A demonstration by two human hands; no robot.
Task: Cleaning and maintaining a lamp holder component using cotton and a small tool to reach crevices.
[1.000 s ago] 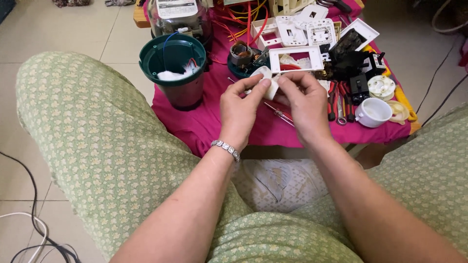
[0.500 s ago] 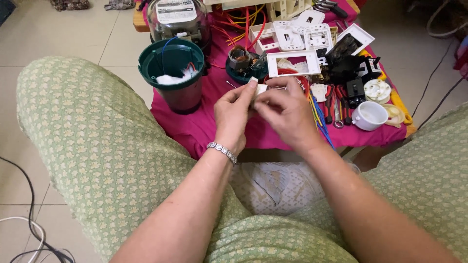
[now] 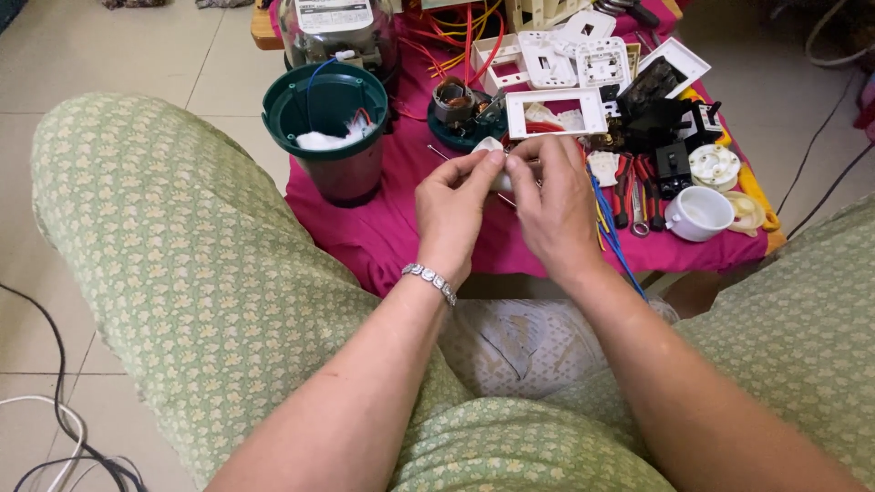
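My left hand (image 3: pixel 453 211) and my right hand (image 3: pixel 553 208) meet over a low table under a pink cloth (image 3: pixel 401 223). Both pinch one small white plastic part (image 3: pixel 492 148) between thumb and fingers. A silver bracelet (image 3: pixel 431 281) circles my left wrist. Just beyond the hands lies a white rectangular switch frame (image 3: pixel 556 113). A small motor on a dark green base (image 3: pixel 458 109) stands behind my left fingertips. My knees in green patterned cloth flank the table.
A dark green mixer base (image 3: pixel 330 137) with white stuffing stands at the left. White switch plates (image 3: pixel 574 56), black parts (image 3: pixel 670 128), red-handled pliers (image 3: pixel 629 187), a white cup (image 3: pixel 697 214) and red and yellow wires (image 3: pixel 460 36) crowd the cloth. Cables (image 3: pixel 55 428) lie on the tiled floor.
The view has tilted, so the hands and table sit lower in the picture. Both hands stay together on the white part, with the fingers turned slightly around it.
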